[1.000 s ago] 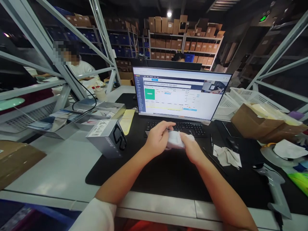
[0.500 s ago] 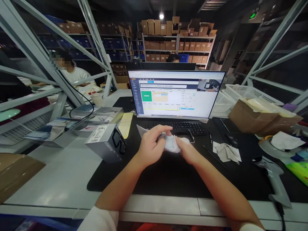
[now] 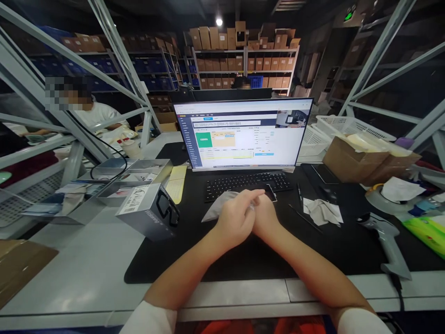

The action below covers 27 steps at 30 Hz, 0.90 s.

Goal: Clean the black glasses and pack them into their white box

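Note:
My left hand (image 3: 236, 219) and my right hand (image 3: 266, 215) are pressed together above the black desk mat, in front of the keyboard. The fingers of both are closed, and the left index finger reaches across the right hand. A soft white cloth-like bundle, seen between them half a second ago, is now almost wholly hidden by the fingers. A pale grey flat sheet or pouch (image 3: 216, 206) sticks out past my left hand. Just beyond my right hand lies a dark flat piece with a white edge (image 3: 271, 192).
A grey box with a goggles picture (image 3: 149, 211) stands left, beside a yellow paper pad (image 3: 176, 183). The monitor (image 3: 239, 139) and keyboard (image 3: 225, 184) are ahead. To the right lie a crumpled cloth (image 3: 321, 212) and a barcode scanner (image 3: 385, 241). A co-worker (image 3: 100, 113) sits far left.
My hands have come closer together, covering the white bundle. More of the pale sheet shows at the left. The whole view has shifted slightly, so things appear farther left.

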Motion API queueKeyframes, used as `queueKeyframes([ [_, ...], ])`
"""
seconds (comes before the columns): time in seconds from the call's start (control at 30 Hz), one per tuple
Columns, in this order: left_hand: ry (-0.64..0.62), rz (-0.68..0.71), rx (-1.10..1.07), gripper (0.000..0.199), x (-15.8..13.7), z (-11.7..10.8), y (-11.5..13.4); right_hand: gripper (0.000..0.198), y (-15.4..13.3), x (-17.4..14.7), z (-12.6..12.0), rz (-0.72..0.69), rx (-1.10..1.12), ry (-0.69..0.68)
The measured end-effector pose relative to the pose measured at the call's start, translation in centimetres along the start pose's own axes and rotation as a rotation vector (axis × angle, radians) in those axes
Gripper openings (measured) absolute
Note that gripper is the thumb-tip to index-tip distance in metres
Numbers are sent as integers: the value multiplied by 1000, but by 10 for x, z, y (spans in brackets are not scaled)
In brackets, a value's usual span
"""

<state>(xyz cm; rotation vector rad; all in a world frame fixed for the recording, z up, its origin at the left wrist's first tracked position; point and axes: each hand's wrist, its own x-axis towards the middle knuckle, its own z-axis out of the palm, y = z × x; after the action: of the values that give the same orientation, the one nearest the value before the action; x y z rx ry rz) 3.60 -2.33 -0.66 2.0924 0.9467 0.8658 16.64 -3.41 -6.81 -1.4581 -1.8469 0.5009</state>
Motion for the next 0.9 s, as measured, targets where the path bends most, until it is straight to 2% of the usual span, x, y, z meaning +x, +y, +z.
queueKeyframes([
  [0.1, 138, -123, 0, 45, 2, -4, -2, 36, 0, 0, -5, -73, -133, 102],
  [0.17, 156, -253, 113, 38, 6, -13, -2, 45, 2, 1, -16, -63, -212, 162],
  [0.23, 89, -363, 249, 42, 9, -20, 0, 48, 4, 2, -24, -37, -259, 189],
  [0.3, -76, -461, 279, 57, 11, -22, 1, 47, 5, 2, -26, -33, -265, 178],
  [0.33, -160, -502, 241, 59, 12, -21, 0, 44, 5, 2, -25, -32, -255, 160],
  [0.4, -272, -554, 74, 49, 14, -17, -7, 34, 4, 2, -23, -7, -216, 101],
  [0.53, -289, -627, -376, 36, 17, -14, -31, 21, 1, 6, -32, 110, -31, -94],
  [0.63, -284, -679, -452, 28, 20, -20, -43, 24, 1, 10, -56, 158, 213, -310],
  [0.7, -262, -659, -410, 21, 21, -26, -46, 23, 4, 9, -73, 183, 365, -400],
  [0.77, -229, -610, -311, 15, 21, -30, -45, 26, 10, 7, -87, 198, 489, -419],
  [0.83, -171, -552, -108, 15, 20, -32, -42, 37, 16, 4, -94, 195, 576, -425],
  [0.9, -119, -495, 173, 22, 20, -33, -39, 41, 20, 3, -96, 189, 567, -425],
])
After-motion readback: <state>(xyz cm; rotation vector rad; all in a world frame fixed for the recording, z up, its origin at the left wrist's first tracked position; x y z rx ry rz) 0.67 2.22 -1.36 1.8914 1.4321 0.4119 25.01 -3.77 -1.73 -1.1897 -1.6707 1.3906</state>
